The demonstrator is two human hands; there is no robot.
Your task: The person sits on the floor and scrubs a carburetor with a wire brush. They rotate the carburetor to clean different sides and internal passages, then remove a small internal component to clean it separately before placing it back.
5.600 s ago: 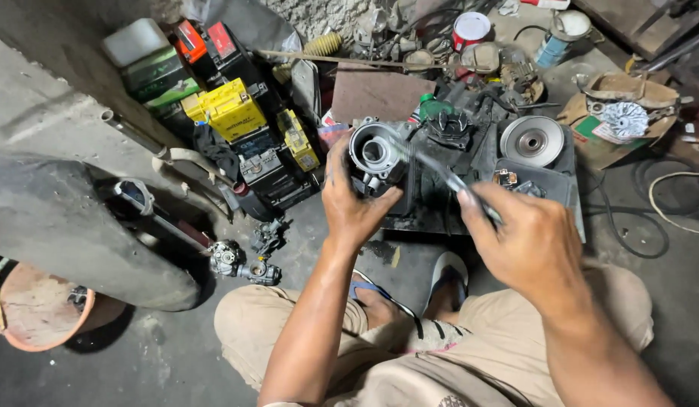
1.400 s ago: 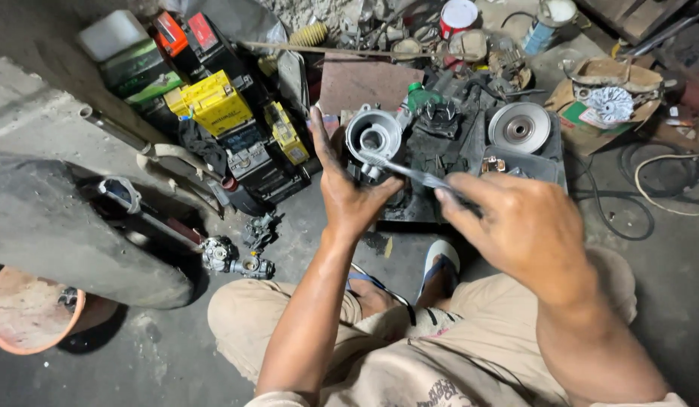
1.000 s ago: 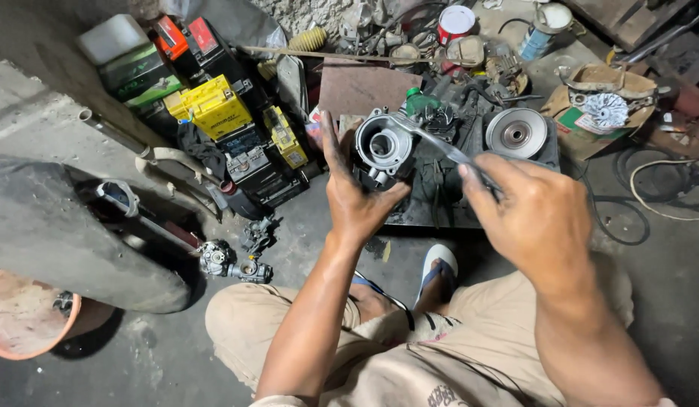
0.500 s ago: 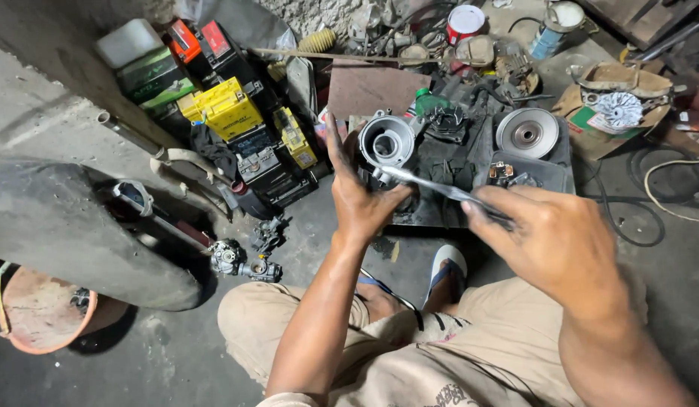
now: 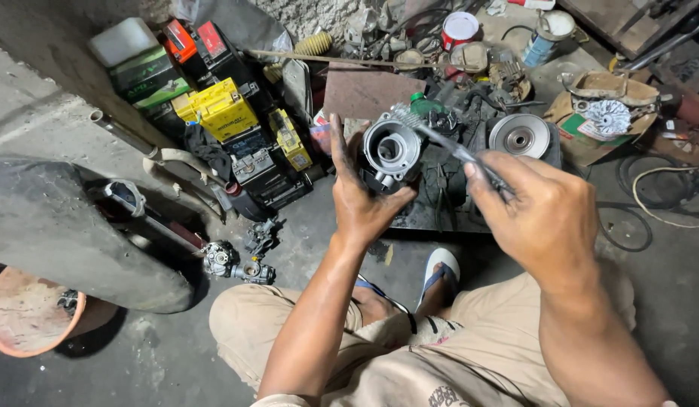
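My left hand (image 5: 358, 202) grips a grey metal carburettor body (image 5: 390, 148) with a round open bore, held up in front of me. My right hand (image 5: 542, 213) holds a thin metal tool (image 5: 449, 147) like a screwdriver, its tip reaching the top right edge of the carburettor. Both hands are above a black oily tray (image 5: 431, 218) on the floor. I sit on the ground with my knees bent, one foot in a sandal (image 5: 438, 269) showing between my legs.
Stacked batteries, yellow (image 5: 215, 110) and black, stand at the left by a wall. A round pulley disc (image 5: 520, 136) lies right of the tray. A red-lidded can (image 5: 459, 30), cardboard with a white fan part (image 5: 607, 117), small carburettor parts (image 5: 236, 256) and an orange basin (image 5: 29, 320) lie around.
The tool's tip has swung from across the carburettor's lower front up to its top right edge. My right hand rose slightly. My left hand still holds the carburettor.
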